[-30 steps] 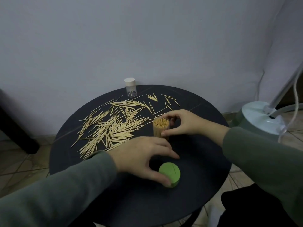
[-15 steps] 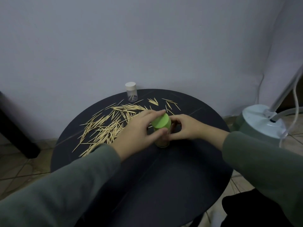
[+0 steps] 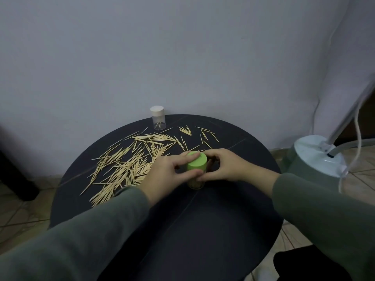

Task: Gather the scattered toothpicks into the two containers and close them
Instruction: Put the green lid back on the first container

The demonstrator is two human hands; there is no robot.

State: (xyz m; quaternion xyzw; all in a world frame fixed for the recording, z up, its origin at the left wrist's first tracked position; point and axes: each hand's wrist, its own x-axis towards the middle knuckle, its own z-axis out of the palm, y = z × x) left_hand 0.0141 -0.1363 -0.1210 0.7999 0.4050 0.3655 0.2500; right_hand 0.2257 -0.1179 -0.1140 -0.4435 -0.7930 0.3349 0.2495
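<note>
Gripping green lid, left hand; right hand holds half-hidden container

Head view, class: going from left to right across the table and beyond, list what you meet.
scattered toothpicks → white-capped container → green lid → right hand → pale round base

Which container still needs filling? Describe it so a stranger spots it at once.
Start at the round dark table and look to its far edge, by the wall. There stands a small clear container with a white lid, nearly empty, apart from both hands; the other container wears a green lid.
</note>
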